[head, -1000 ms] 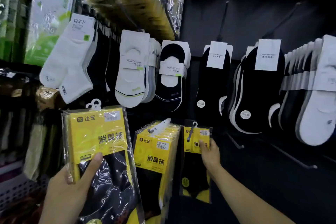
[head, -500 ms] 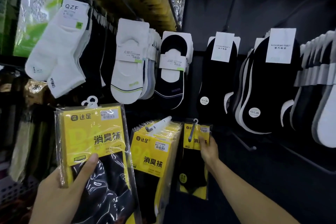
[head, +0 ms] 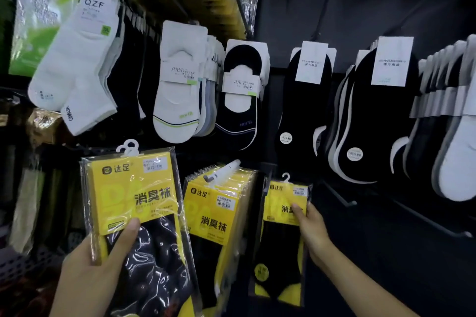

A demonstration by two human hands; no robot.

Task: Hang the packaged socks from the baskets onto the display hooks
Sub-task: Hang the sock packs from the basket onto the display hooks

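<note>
1. Holding a stack of yellow sock packs (head: pixel 134 201) in the left hand (head: pixel 95 273), thumb clamped over the front, fingers curled behind. Near and low-left, probably as the supply for hanging one at a time.
2. Pinching a single pack (head: pixel 279 247) with the right hand (head: pixel 311 231), thumb on the yellow card. Gripped high up, likely for steering the white hanger (head: pixel 286 177) on top.
3. Held upright, farther in and just right of the full peg (head: pixel 224 171) of same-brand packs. Guessing to keep like with like.
4. Can't tell if actually on a hook yet, way too dark behind it.
</note>
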